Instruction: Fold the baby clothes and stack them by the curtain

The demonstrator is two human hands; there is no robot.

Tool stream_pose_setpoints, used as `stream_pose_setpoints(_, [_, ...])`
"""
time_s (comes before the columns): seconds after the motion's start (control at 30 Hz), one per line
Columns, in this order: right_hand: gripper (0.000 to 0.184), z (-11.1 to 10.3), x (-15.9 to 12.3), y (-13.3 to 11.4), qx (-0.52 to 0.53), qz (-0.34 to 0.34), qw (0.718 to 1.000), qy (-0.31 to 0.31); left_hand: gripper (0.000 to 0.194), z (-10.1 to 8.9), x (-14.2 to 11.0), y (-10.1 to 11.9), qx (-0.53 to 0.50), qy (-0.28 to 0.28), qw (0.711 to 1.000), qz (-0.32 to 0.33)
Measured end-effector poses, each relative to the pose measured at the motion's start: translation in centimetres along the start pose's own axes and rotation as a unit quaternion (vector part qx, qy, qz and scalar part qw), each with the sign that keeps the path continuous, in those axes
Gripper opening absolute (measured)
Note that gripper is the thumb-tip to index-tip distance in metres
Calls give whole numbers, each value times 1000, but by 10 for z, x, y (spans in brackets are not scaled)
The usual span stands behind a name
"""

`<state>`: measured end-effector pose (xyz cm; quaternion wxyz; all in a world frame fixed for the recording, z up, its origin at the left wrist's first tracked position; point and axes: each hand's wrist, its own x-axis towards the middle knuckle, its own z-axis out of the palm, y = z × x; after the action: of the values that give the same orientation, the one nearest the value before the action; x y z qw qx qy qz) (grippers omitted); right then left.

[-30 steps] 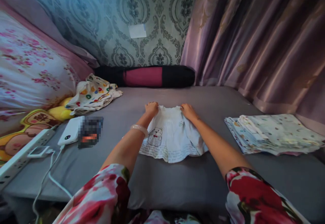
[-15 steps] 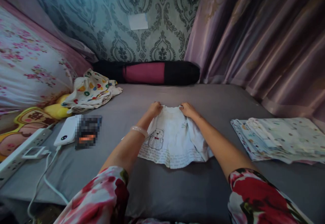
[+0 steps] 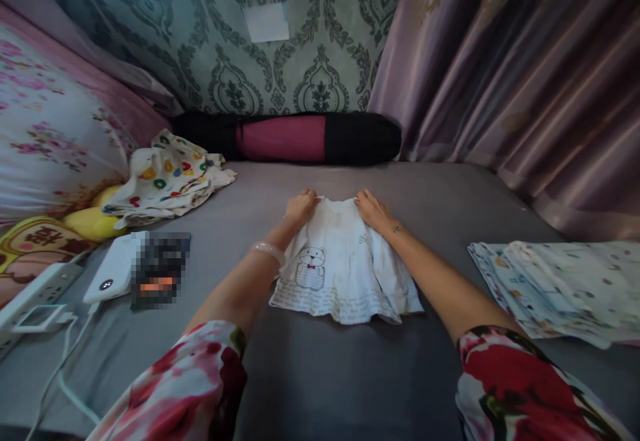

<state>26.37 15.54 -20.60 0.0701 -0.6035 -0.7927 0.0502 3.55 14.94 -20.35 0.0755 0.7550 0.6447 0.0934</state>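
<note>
A small white shirt (image 3: 345, 261) with a bear print and lines of lettering along its hem lies spread on the grey bed sheet (image 3: 300, 374). Its collar points away from me, and the hem is slightly wavy. My left hand (image 3: 303, 206) is closed on the shirt's left shoulder beside the neckline. At the other shoulder, my right hand (image 3: 371, 209) pinches the cloth. Both sleeves lie partly under or beside my forearms, so their full shape is hidden.
Folded printed cloths (image 3: 565, 287) are stacked at the right. On the left lie a crumpled patterned garment (image 3: 170, 177), a white power bank (image 3: 117, 264), a power strip (image 3: 45, 287) with cables, and yellow plush toys (image 3: 50, 237). A black and pink bolster (image 3: 285, 139) lines the wall.
The shirt lies flatter and longer, its collar end drawn farther away from me by both hands. My view has shifted a little. Both hands keep their grip at the shoulders.
</note>
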Motion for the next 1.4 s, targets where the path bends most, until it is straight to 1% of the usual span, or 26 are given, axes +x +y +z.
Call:
stream_pose_setpoints(0.17, [31,4,25,8,-10,-8,1000,-3,36,2,24,-5,6,-11,1000,-10])
stream_pose_setpoints(0.3, [32,7,44,14,-9,-12,1000,1,37,5,41,-13,-6,6,1000,-10])
stream_pose_setpoints(0.53, [36,5,66,17,11,12,1000,6,35,6,68,-22,-34,28,999,-27])
stream_pose_setpoints(0.63, [38,7,70,18,15,19,1000,6,34,10,75,-23,-40,28,998,-34])
stream_pose_setpoints(0.77, [34,17,75,19,18,32,999,23,33,22,80,-25,-45,22,998,-43])
stream_pose_setpoints(0.83, [33,19,79,23,42,46,998,31,34,27,80,-27,-48,22,997,-52])
stream_pose_setpoints(0.9, [33,18,81,30,93,73,992,35,36,27,79,-29,-49,19,997,-61])
stream_pose_setpoints(0.97, [36,16,81,41,164,112,979,41,36,25,76,-31,-47,13,996,-71])
stream_pose_setpoints(1.0, [39,14,78,47,204,138,968,45,36,23,74,-32,-45,12,996,-76])
stream_pose_setpoints(1.07, [43,12,68,58,288,187,938,49,37,18,66,-31,-31,17,996,-83])
stream_pose_setpoints(1.13, [40,9,52,66,372,224,900,41,39,13,54,-26,-7,32,995,-91])
stream_pose_setpoints(1.23, [29,4,22,69,486,252,837,7,42,7,30,-10,20,62,993,-98])
stream_pose_setpoints(1.3, [26,0,1,67,533,263,804,-19,42,5,13,6,19,75,993,-91])
stream_pose_setpoints(1.33, [25,-2,-9,65,545,268,794,-28,42,4,4,15,14,76,994,-82])
stream_pose_setpoints(1.4, [23,-5,-29,63,551,274,787,-42,41,4,-12,32,-1,67,996,-62])
